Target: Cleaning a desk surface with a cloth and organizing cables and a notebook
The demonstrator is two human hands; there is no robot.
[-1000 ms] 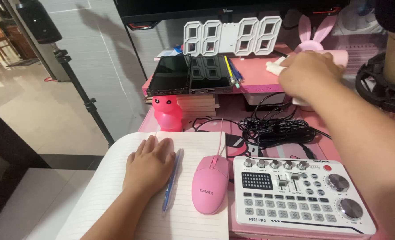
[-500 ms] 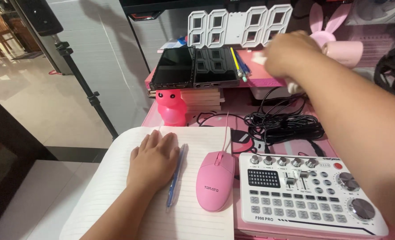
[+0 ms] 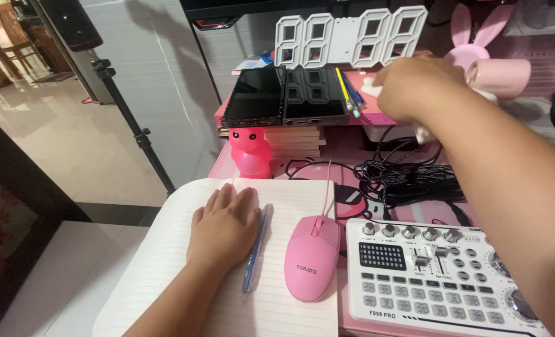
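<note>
Wiping with a small white cloth along the pink shelf at the back of the counter, just below the big white clock. Right hand closed over the cloth, fingers curled down on it, only a white corner showing at the left and another scrap under the wrist; how tight the grip is cannot be told. Left hand flat and open on the lined notebook at the front left edge of the counter, holding nothing, a blue pen just beside its fingers. Best done with short, light strokes, keeping the cloth flat and pressed evenly, steering clear of the pens and the two dark phones lying just to the left on the same shelf. Worth keeping the forearm lifted over the tangle of black cable and the white mixer, with the pink mouse near the elbow's path. Pink cup just to the right, easy to knock; better to work away from it
</note>
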